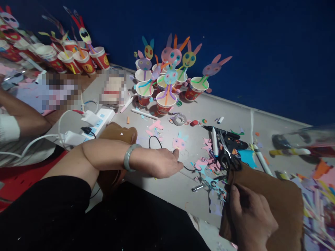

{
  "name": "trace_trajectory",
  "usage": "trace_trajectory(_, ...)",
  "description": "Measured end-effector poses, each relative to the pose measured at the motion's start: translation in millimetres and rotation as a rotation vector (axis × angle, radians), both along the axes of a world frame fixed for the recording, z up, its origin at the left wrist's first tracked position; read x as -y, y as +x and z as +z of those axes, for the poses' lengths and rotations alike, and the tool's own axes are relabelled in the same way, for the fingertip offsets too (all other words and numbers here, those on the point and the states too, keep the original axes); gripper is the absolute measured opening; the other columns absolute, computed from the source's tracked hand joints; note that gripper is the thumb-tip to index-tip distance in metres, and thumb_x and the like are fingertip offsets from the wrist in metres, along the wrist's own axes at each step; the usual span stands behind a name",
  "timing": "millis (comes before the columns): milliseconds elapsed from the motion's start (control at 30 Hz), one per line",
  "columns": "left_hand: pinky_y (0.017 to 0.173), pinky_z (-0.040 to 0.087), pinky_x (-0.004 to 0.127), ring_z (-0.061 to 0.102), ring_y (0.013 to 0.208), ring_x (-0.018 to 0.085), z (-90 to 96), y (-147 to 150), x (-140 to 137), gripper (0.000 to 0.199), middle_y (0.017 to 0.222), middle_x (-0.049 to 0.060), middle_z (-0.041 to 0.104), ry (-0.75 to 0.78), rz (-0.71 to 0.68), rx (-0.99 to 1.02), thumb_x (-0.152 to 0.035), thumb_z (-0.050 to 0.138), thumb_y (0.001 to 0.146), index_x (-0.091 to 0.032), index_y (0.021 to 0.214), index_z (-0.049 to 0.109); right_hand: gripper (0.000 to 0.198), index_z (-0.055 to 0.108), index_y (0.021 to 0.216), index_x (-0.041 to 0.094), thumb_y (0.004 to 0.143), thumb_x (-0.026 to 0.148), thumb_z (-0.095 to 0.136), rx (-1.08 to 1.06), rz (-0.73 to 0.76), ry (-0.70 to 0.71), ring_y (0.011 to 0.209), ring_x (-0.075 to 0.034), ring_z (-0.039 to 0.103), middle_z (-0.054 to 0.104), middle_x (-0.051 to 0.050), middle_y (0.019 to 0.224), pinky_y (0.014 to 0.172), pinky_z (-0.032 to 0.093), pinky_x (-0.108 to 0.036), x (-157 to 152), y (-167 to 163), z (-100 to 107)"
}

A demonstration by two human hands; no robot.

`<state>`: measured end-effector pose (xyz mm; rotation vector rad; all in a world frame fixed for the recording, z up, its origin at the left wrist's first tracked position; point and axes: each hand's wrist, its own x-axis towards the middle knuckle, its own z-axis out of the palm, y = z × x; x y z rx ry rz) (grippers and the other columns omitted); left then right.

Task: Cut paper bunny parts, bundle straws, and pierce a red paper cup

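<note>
My left hand (164, 164), with a pale green bangle at the wrist, reaches across the table. Its fingers are bent together, and a thin black cord (155, 137) runs in behind the hand and comes out at the fingertips. Just beyond it lies a pink paper rabbit face (178, 143) with blue ears. At the lower right, my right hand (251, 218) is closed on the edge of a flat brown leather-like piece (277, 188); some fingers are hidden. Black-handled scissors (228, 155) and a white marker (215, 143) lie above that hand, among paper scraps (206, 164).
Printed paper cups (163, 108) holding paper rabbit figures stand along the blue wall. A white power strip (104, 120) with plugs sits at left, beside another person's arm (28, 111). A tape roll (179, 119) lies mid-table. Coloured strips (320, 205) pile up at far right.
</note>
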<state>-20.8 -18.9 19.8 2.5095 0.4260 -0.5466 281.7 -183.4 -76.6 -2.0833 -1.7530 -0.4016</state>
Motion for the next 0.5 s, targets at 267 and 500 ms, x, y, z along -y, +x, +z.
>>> trace_trajectory(267,0.055,0.039,0.032,0.043,0.053,0.01,-3.9,-0.5,0.2,0.036,0.123,0.024,0.059,-0.011,0.0,0.0,-0.023,0.047,0.09,-0.01,0.122,0.059,0.036,0.077,0.099,0.013,0.095,0.042,0.058,-0.012,-0.017,-0.004,0.08,-0.022,0.067,0.074,-0.012,0.085,0.064,0.045,-0.03,0.3,3.3,-3.8)
trace_trajectory(500,0.056,0.039,0.031,0.047,0.056,0.011,-9.5,0.6,0.6,0.039,0.125,0.022,0.058,-0.032,0.023,-0.027,-0.023,0.044,0.09,-0.012,0.124,0.059,0.038,0.077,0.1,0.013,0.095,0.044,0.057,-0.023,-0.044,-0.026,0.082,-0.023,0.067,0.073,-0.012,0.086,0.064,0.044,-0.03,0.6,3.0,-3.2)
